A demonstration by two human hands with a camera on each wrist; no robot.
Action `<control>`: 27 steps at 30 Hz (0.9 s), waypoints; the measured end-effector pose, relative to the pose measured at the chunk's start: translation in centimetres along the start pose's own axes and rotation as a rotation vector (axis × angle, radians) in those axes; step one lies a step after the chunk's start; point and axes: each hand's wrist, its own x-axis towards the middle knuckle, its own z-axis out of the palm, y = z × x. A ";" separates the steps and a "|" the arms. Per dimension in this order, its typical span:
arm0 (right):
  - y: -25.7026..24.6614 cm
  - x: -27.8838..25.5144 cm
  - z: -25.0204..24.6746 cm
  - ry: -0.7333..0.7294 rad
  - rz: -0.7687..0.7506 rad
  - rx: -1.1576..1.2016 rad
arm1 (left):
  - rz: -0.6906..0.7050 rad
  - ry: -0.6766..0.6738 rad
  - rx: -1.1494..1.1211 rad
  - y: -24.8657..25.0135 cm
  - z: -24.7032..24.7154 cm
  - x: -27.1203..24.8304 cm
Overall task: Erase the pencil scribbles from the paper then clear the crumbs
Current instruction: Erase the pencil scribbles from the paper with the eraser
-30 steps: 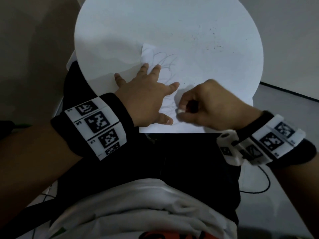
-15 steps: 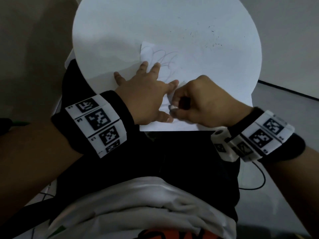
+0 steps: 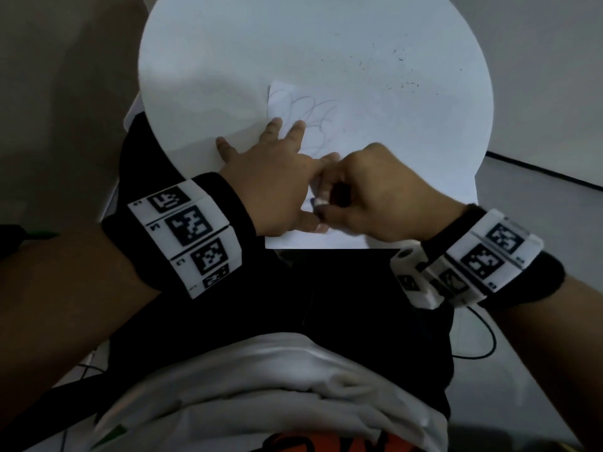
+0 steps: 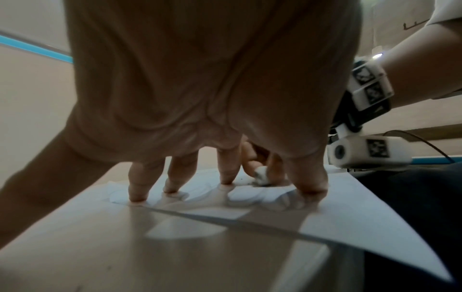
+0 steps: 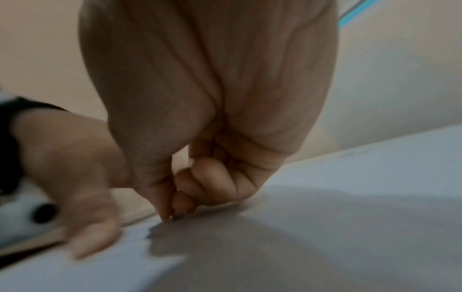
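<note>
No legible text: only black-and-white coded square markers on the left wristband [image 3: 192, 233] and right wristband [image 3: 486, 262].

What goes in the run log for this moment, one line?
phase: erasing | left hand: pressing paper flat | right hand: pinching eraser on paper | scribbles: remain | crumbs: on table

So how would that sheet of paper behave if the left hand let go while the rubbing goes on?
Probably it would slide or bunch: the paper looks thin and lies loose on the smooth round table, pinned only by the left hand. Its near edge overhangs the table, so it may droop. The right hand pinching the eraser would likely drag it.
</note>
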 end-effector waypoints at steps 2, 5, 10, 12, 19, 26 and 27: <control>0.8 0.3 -0.7 0.061 0.087 -0.010 | -0.005 -0.010 0.007 0.0 0.0 0.0; 0.6 0.6 -0.2 0.086 0.087 -0.068 | 0.002 -0.003 0.016 -0.1 -0.1 0.0; 1.1 0.4 -0.4 0.120 0.154 -0.051 | -0.004 -0.017 0.017 -0.1 -0.1 -0.1; 1.0 0.4 -0.4 0.109 0.155 -0.066 | -0.003 -0.014 0.014 -0.1 -0.2 -0.1; 2.8 -1.3 -3.5 0.243 0.345 0.124 | 0.030 -0.053 0.091 -1.1 -0.8 0.0; -1.0 -1.4 0.6 -0.185 0.456 1.379 | 0.064 0.001 0.083 -2.7 -1.4 0.2; -0.3 -0.8 0.8 -0.136 0.493 1.410 | 0.064 0.007 0.079 -2.7 -1.4 0.3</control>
